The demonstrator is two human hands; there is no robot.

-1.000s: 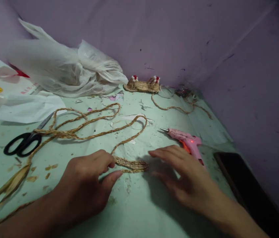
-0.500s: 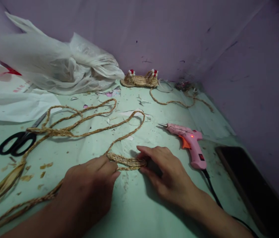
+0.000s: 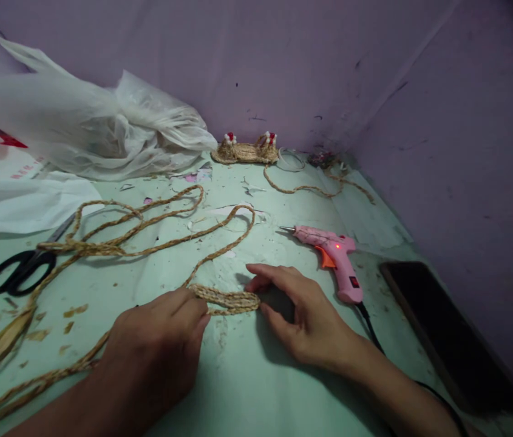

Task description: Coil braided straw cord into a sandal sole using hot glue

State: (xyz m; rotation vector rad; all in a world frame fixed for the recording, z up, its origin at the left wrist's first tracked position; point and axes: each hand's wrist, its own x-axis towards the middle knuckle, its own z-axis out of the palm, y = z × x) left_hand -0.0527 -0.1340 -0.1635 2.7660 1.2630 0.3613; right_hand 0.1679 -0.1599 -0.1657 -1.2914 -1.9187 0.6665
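A flat oblong coil of braided rope (image 3: pixel 227 298) lies between my two hands, low in the middle. My left hand (image 3: pixel 160 340) is closed on the coil's left end, with the fingertips partly hidden. At the coil's right end, my right hand (image 3: pixel 299 312) is open, its thumb and forefinger spread around the tip. A long braided rope (image 3: pixel 224 249) runs up from the coil's left end and loops across the table to the left. More rope passes under my left forearm.
Right of my right hand lie a pink glue gun (image 3: pixel 340 258) with a lit red light and a dark phone (image 3: pixel 442 334). Black-handled scissors (image 3: pixel 19 271) lie left, below plastic bags (image 3: pixel 115 127). A woven piece with beads (image 3: pixel 247 153) rests by the wall.
My right thumb and fingers have parted from the coil's right end. The whole view has shifted slightly, so the table's things appear further left.
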